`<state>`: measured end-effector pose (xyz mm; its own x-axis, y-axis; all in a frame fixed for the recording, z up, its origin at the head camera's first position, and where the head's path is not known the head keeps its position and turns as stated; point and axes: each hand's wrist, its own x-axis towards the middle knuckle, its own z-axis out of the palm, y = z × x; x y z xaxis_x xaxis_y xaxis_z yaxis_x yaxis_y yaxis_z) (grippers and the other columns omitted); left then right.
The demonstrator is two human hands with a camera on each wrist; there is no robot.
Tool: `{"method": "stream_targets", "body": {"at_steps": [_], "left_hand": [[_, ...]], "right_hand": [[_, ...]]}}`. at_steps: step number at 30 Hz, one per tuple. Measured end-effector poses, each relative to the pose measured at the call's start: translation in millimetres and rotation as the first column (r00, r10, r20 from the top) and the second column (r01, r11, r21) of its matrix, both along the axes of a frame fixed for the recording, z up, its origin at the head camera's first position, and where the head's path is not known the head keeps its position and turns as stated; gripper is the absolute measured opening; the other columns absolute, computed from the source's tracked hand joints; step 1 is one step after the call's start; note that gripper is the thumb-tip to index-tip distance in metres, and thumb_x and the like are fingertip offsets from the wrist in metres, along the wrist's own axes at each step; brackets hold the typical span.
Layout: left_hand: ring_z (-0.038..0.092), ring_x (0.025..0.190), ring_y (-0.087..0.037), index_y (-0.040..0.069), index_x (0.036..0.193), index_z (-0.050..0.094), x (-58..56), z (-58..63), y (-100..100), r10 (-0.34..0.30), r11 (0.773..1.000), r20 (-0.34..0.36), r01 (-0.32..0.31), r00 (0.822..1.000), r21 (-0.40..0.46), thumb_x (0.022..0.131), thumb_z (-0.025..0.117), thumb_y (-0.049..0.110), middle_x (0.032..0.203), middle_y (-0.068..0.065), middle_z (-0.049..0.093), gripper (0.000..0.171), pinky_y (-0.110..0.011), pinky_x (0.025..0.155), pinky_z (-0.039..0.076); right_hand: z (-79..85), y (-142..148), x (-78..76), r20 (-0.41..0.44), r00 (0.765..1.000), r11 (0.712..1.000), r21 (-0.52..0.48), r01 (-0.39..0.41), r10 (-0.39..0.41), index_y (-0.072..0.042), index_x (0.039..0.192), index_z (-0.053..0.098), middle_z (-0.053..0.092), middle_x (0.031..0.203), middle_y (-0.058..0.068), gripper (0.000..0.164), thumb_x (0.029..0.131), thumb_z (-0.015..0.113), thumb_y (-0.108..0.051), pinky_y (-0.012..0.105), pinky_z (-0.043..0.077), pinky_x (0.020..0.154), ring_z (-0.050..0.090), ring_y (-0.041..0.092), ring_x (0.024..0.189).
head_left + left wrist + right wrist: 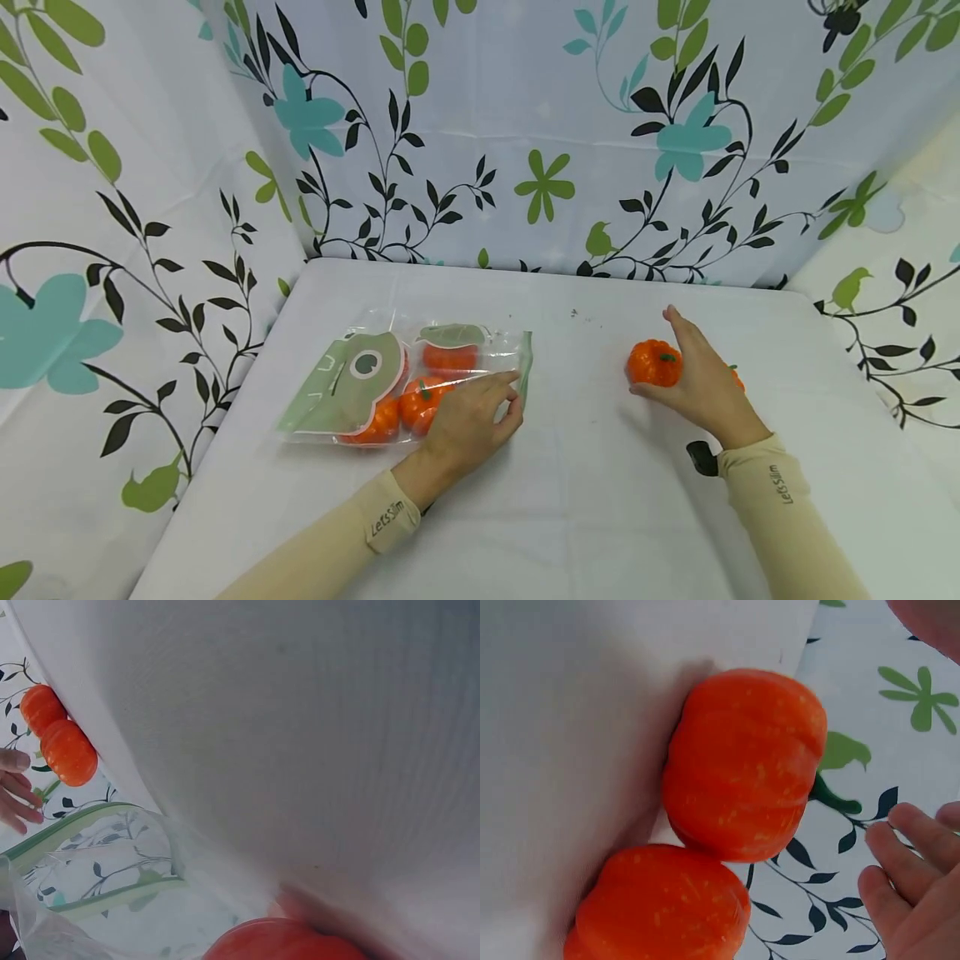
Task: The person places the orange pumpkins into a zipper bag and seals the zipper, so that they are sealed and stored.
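A clear zip bag (498, 354) with a green printed figure and green zip edge lies on the left of the table. Several small orange pumpkins (420, 404) are inside it. My left hand (463, 421) pinches the bag near its mouth, which gapes in the left wrist view. To the right, my right hand (701, 387) hovers around a small orange pumpkin (649, 363) with a green stem, its fingers spread and apart from it. Another pumpkin (737, 379) is mostly hidden behind that hand. In the right wrist view two pumpkins (742, 765) touch each other.
A white cloth covers the table (585, 500). Its far edge meets a hanging curtain (480, 133) printed with leaves and flowers, which also runs down both sides. A small dark leaf-shaped patch (702, 458) shows beside the right wrist.
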<state>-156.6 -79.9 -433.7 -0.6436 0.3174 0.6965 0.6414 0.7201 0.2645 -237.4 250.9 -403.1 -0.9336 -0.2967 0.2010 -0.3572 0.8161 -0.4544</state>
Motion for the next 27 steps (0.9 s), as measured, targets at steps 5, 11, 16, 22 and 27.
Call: {"method": "stream_targets", "body": {"at_steps": [5, 11, 16, 22, 27], "left_hand": [[0.074, 0.093, -0.021, 0.009, 0.084, 0.07, 0.3, 0.4, -0.5, -0.003, 1.0, -0.009, 0.003, 1.0, 0.002, 0.083, 0.074, 0.008, 0.109, -0.008, 0.075, 0.004, -0.028, 0.077, 0.059], [0.074, 0.093, -0.021, 0.009, 0.084, 0.07, 1.2, 0.5, -1.9, -0.006, 1.0, 0.0, 0.006, 1.0, 0.001, 0.083, 0.074, 0.008, 0.11, -0.009, 0.075, 0.005, -0.028, 0.077, 0.059], [0.074, 0.092, -0.021, 0.008, 0.085, 0.07, 2.0, -0.8, -2.0, -0.004, 1.0, 0.006, 0.004, 1.0, -0.009, 0.084, 0.075, 0.01, 0.11, -0.009, 0.075, 0.006, -0.027, 0.075, 0.059], [0.074, 0.093, -0.022, 0.008, 0.085, 0.07, 2.5, -1.1, -2.1, 0.002, 1.0, 0.012, -0.002, 1.0, -0.011, 0.084, 0.075, 0.011, 0.11, -0.009, 0.075, 0.006, -0.028, 0.077, 0.059], [0.074, 0.094, -0.022, 0.008, 0.085, 0.07, 3.1, -0.7, -2.1, 0.003, 1.0, 0.016, -0.003, 1.0, -0.007, 0.085, 0.075, 0.011, 0.111, -0.009, 0.075, 0.006, -0.027, 0.076, 0.059]], "right_hand": [[-0.6, 7.5, -6.4, 0.114, 0.993, 0.995, 0.091, 0.029, -0.039, -0.005, 0.162, 0.009, 0.023, 0.16, 0.029, 0.129, 0.07, 0.092, -0.041, 0.075, 0.034, 0.099, 0.03, 0.054, 0.14], [-4.9, 14.1, -14.8, 0.21, 0.976, 0.99, 0.136, 0.028, -0.056, -0.002, 0.161, 0.014, 0.024, 0.159, 0.03, 0.127, 0.069, 0.091, -0.045, 0.075, 0.031, 0.102, 0.029, 0.054, 0.14], [-7.5, 17.8, -19.4, 0.252, 0.966, 0.984, 0.176, 0.014, -0.059, 0.002, 0.158, 0.02, 0.026, 0.157, 0.033, 0.123, 0.069, 0.091, -0.043, 0.074, 0.028, 0.105, 0.029, 0.055, 0.139], [-10.6, 19.1, -22.8, 0.262, 0.964, 0.982, 0.189, 0.0, -0.051, 0.006, 0.154, 0.03, 0.035, 0.151, 0.034, 0.112, 0.07, 0.092, -0.035, 0.071, 0.028, 0.107, 0.032, 0.054, 0.137], [-15.2, 19.9, -24.2, 0.256, 0.966, 0.983, 0.182, -0.016, -0.032, 0.007, 0.149, 0.038, 0.043, 0.147, 0.031, 0.094, 0.075, 0.089, -0.023, 0.069, 0.03, 0.109, 0.039, 0.051, 0.133]]}}
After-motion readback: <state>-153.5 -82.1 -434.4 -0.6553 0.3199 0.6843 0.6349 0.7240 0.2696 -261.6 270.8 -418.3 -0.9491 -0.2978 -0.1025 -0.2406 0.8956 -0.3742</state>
